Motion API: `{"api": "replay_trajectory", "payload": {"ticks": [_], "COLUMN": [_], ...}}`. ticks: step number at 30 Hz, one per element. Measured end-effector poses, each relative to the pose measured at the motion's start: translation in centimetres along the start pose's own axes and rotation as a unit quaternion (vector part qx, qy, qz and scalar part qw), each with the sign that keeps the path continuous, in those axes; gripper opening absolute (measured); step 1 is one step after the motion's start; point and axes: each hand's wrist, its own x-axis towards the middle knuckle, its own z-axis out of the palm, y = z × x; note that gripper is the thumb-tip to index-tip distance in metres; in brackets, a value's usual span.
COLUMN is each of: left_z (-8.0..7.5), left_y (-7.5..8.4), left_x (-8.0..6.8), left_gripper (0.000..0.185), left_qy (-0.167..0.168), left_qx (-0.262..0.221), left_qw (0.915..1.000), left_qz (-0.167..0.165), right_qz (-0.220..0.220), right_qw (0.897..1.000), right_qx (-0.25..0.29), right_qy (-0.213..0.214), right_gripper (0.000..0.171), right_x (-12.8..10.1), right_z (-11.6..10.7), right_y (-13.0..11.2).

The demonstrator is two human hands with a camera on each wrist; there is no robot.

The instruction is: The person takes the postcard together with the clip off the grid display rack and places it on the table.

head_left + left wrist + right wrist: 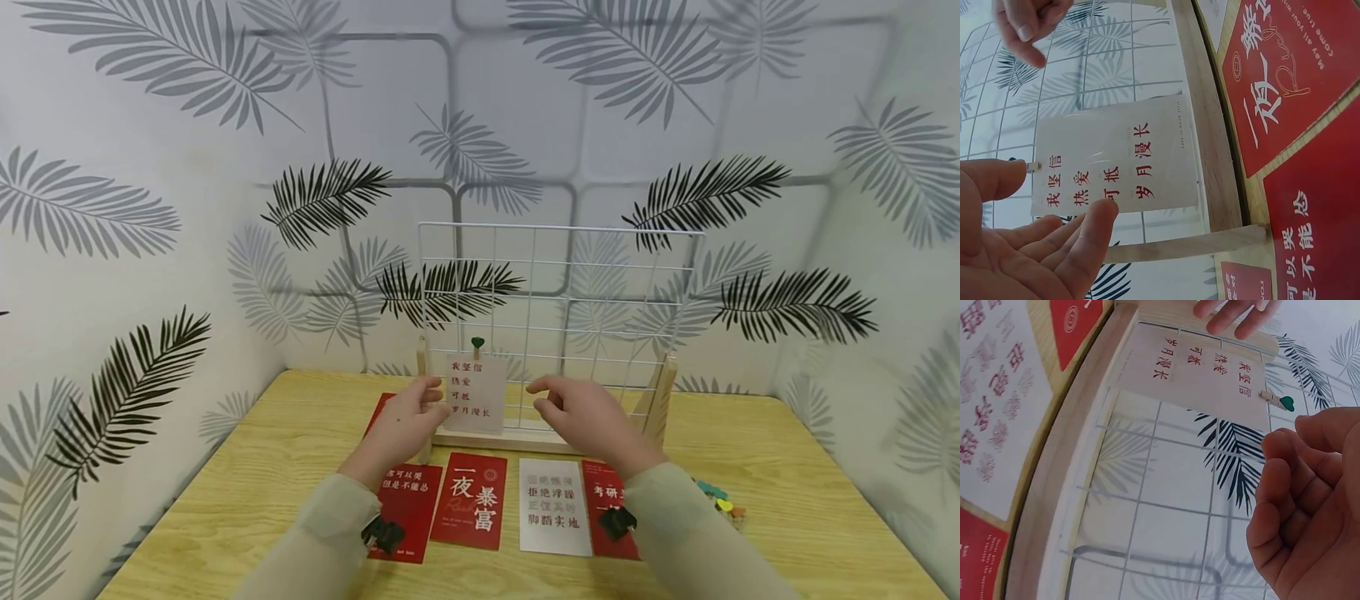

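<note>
A white card with red characters [483, 400] hangs low on the left part of a white wire grid [562, 227]. At its top edge sits a small wooden clip with a green heart [477, 342]. My left hand [405, 421] is beside the card's left edge, thumb and fingers apart, holding nothing; in the left wrist view its fingers overlap the card. To the right of the card, my right hand [588, 417] hovers before the grid. Its fingers are loosely bent and nothing is between them, as the right wrist view shows.
The grid stands in a wooden base [517, 441] on a wood-grain table. In front lie a red card [469, 502], a white card [555, 508] and more red cards, partly under my arms. Small colourful clips [722, 503] lie beside my right forearm. Leaf-patterned cloth hangs behind.
</note>
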Motion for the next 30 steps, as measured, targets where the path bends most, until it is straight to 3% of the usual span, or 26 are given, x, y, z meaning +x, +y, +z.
{"api": "replay_trajectory", "payload": {"ticks": [14,22,30], "left_z": [1.0,1.3,1.6], "left_y": [0.1,0.2,-0.1], "left_x": [1.2,1.5,1.7], "left_gripper": [0.065,0.065,0.064], "left_qy": [-0.009,-0.014,-0.015], "left_qx": [0.002,0.007,0.005], "left_qw": [0.9994,0.9994,0.9995], "left_qz": [-0.033,-0.033,-0.028], "right_qz": [-0.030,-0.049,-0.075], "right_qw": [0.999,0.997,0.987], "right_qx": [-0.031,-0.053,-0.140], "right_qy": [-0.002,-0.002,0.013], "right_gripper": [0.039,0.044,0.048], "right_x": [3.5,5.2,6.9], "right_z": [0.0,0.1,0.3], "right_y": [-3.4,-4.6,-5.7]}}
